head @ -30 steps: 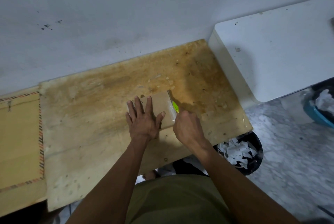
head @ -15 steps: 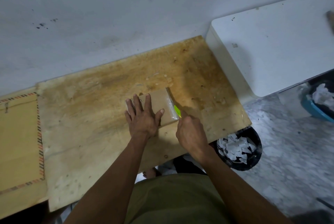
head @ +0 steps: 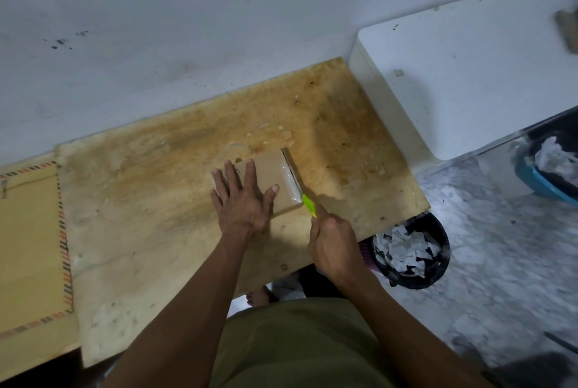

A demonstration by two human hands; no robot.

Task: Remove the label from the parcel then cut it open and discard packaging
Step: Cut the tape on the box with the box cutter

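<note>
Brown parcel [head: 275,182] flat on wooden table [head: 156,200], taped right edge running far to near. Left hand [head: 242,200] spread open, pressing on parcel's left half. Right hand [head: 336,243] clenched around green cutter [head: 309,204], just right of parcel's near-right corner, blade apparently at near end of taped edge. Black bin [head: 438,265] of torn paper on floor, near right.

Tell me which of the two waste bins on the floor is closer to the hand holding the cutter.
The black round bin, full of white paper scraps, just past the table's near right corner beside the right hand. The blue-rimmed bin sits farther right, at the frame edge.
</note>
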